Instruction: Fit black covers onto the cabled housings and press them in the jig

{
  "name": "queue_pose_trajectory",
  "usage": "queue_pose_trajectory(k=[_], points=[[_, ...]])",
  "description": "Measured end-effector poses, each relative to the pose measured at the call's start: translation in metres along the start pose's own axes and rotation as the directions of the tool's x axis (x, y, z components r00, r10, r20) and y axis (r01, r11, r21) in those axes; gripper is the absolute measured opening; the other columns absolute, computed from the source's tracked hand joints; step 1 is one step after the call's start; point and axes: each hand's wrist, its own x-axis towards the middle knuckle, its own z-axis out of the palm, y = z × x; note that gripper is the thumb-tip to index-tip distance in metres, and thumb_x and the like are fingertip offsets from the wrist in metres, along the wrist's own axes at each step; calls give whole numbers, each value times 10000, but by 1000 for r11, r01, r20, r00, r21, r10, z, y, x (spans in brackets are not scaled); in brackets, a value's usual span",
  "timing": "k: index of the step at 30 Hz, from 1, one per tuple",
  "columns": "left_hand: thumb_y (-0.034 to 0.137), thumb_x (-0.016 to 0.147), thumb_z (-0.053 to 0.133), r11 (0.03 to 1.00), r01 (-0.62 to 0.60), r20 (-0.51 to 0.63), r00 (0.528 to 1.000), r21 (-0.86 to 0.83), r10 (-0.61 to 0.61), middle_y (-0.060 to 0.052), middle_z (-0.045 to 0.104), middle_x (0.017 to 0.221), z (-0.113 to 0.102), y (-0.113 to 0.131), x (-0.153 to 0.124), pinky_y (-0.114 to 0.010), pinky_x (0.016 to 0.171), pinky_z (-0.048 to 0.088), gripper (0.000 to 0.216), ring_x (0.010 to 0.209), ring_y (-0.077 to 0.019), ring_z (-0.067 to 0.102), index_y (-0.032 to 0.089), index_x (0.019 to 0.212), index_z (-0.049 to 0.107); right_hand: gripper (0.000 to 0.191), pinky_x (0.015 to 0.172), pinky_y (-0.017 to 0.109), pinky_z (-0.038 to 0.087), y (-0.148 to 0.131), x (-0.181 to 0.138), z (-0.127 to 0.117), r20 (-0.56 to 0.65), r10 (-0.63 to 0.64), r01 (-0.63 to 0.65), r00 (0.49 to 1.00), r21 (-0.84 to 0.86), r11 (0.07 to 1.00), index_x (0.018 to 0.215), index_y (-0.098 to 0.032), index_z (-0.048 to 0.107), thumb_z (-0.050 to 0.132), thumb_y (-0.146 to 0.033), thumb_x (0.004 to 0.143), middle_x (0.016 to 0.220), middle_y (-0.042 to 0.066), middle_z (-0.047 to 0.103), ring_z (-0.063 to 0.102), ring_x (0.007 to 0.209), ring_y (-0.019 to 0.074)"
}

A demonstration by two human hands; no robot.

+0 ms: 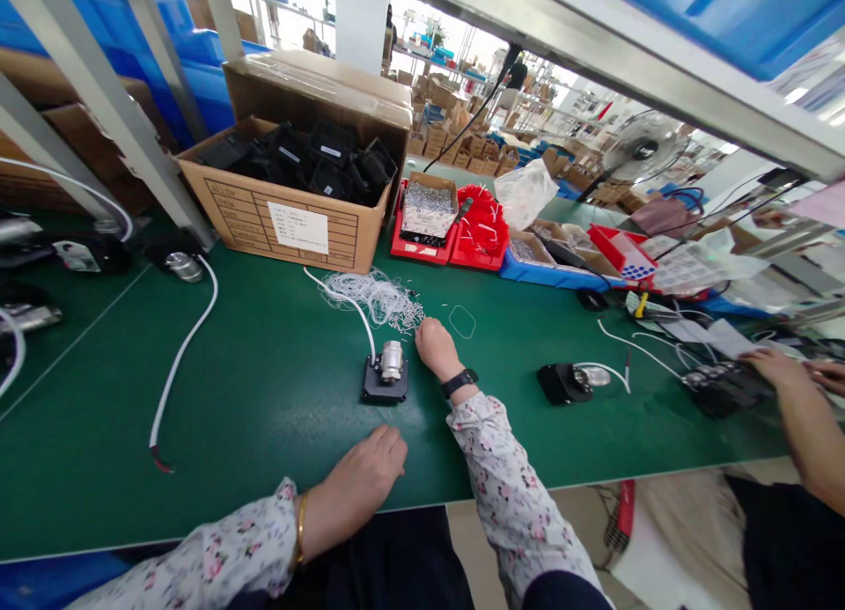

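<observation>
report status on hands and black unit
Right hand at small parts, grip hidden; left hand near bench edge. Black unit untouched, connector up. White loops heaped beyond it.
</observation>
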Motion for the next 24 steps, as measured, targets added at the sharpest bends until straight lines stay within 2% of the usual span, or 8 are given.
queue_pose_trajectory(k=[3,6,9,11,14,16,20,24], points=[[96,820,437,917,164,-129,966,-364,-224,-9,561,718,-24,-14,-6,-256,620,444,131,663,-147,530,177,731,487,107,676,287,432,2,-5,-6,-43,-24,30,999,135,990,688,-171,500,492,-86,751,718,50,568,556,711,174],[218,802,491,701,254,-226,827,-666,-515,13,544,633,-48,-34,-9,-225,515,424,95,559,-128,514,171,847,560,21,573,262,458,5,-25,-10,-46,-37,50,998,321,946,738,-176,502,513,-161,748,624,-6,548,556,586,147],[299,758,558,574,238,-262,711,-783,-652,10,564,597,-60,-53,-6,-215,470,415,200,495,-114,497,146,862,634,149,542,259,489,5,-61,-8,-24,-32,40,999,512,858,888,-160,511,526,-258,776,654,-3,586,588,563,140],[296,745,587,617,189,-347,686,-764,-640,-6,593,630,-62,-59,-2,-221,497,426,162,529,-120,521,151,769,655,195,569,273,506,4,-87,-4,-15,23,-7,1000,682,731,895,-154,531,575,-291,765,675,15,611,608,587,148],[251,754,613,762,51,-521,700,-646,-488,-25,615,733,-58,-61,3,-249,630,459,106,688,-149,578,165,696,633,212,618,288,512,0,-118,4,-18,139,-56,990,857,511,840,-156,567,667,-297,717,683,27,634,625,619,158],[224,764,625,837,-17,-568,742,-546,-355,-27,619,752,-54,-60,5,-266,692,460,98,737,-156,588,168,685,613,218,639,291,513,-3,-129,9,-53,189,-45,981,878,477,842,-162,575,685,-298,711,697,28,643,631,642,162],[180,791,608,928,-90,-536,835,-362,-128,-27,635,746,-47,-61,5,-270,695,462,74,725,-148,591,171,718,613,172,657,289,515,-8,-137,14,-162,203,9,966,802,597,813,-170,600,661,-312,738,750,44,657,627,687,169],[186,814,579,963,-85,-509,859,-257,-60,-29,643,781,-44,-65,7,-281,727,462,83,761,-154,590,181,744,622,117,685,301,513,-9,-140,16,-239,91,82,967,628,774,786,-178,627,597,-291,792,799,59,658,616,739,180]])
